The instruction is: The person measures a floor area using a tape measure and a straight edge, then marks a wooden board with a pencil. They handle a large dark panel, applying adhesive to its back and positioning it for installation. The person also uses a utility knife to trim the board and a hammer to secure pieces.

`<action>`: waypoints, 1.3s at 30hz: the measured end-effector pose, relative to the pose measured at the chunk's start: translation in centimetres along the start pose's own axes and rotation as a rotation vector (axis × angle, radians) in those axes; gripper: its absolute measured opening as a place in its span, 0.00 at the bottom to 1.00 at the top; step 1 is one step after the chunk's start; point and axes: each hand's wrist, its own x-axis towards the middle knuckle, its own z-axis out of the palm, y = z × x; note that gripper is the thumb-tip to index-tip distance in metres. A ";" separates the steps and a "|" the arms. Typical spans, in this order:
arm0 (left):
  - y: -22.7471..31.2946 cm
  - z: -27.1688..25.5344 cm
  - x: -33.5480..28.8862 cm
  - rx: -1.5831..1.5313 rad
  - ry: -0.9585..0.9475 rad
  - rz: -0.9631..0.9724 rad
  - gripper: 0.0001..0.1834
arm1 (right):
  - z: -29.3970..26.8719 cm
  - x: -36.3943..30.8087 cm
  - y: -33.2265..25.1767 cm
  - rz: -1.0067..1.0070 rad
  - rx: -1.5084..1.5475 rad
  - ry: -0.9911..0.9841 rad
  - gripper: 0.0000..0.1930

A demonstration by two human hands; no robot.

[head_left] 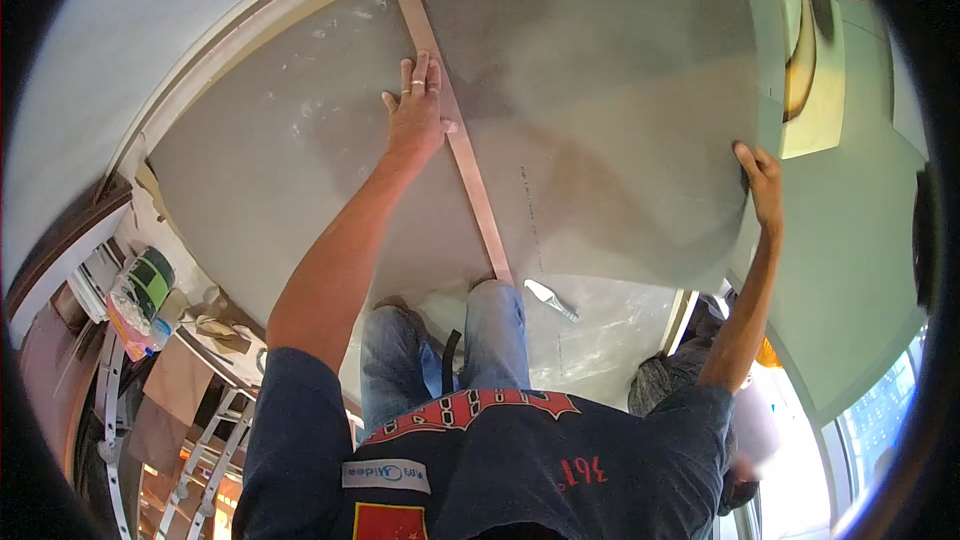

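Observation:
A large grey board (620, 150) lies before me, its surface smudged and dusty. A long, narrow wooden strip (472, 175) runs across it from the far edge to my knee. My left hand (413, 118) rests palm down on the strip and the board, fingers stretched and apart, the thumb on the strip. At the board's right edge, my right hand (764, 185) is closed around the rim; part of its fingers is hidden. A small tool with a white end and a grey end (550, 300) lies right of my knee; its kind is unclear.
Pale walls (230, 10) border the board at left and a green wall (850, 270) at right. Lower left are a metal ladder (205, 455) and a green-and-black container (148, 278). Another person (740, 485) is partly visible behind my right arm.

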 end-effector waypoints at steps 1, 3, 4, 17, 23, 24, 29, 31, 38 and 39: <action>0.2 -0.4 -0.1 -0.013 -0.008 0.002 0.53 | 0.3 -2.7 -2.0 -0.100 0.036 0.073 0.18; 0.3 -0.4 0.0 -0.014 -0.017 0.009 0.52 | 1.0 -7.3 -5.2 -0.237 0.078 0.191 0.17; 0.2 -0.1 -0.1 0.009 -0.017 0.003 0.52 | 1.3 -9.2 -6.4 -0.280 0.093 0.228 0.17; -0.3 1.0 -0.1 0.010 0.043 0.006 0.51 | -2.7 -10.1 -6.5 -0.095 -0.084 0.162 0.20; 0.0 0.6 -0.3 -0.015 0.073 0.046 0.51 | -0.4 0.1 8.6 -0.258 -0.498 0.605 0.24; -0.4 0.9 -0.4 -0.021 0.100 0.066 0.51 | 1.6 0.0 8.9 -0.272 -0.406 0.594 0.25; -3.0 1.8 -0.1 -0.043 0.118 0.097 0.50 | 22.3 -7.0 2.4 -0.499 -0.104 0.381 0.22; -5.6 3.0 -2.6 -0.175 0.243 0.136 0.48 | 31.7 -11.5 0.4 -0.564 0.090 0.198 0.25; -18.8 14.1 -30.9 -0.596 0.568 -0.408 0.35 | 44.9 -20.0 -2.3 -0.486 -0.208 0.367 0.37; -20.1 16.6 -35.1 -0.836 0.610 -0.552 0.34 | 45.3 -19.5 -2.1 -0.527 -0.192 0.356 0.36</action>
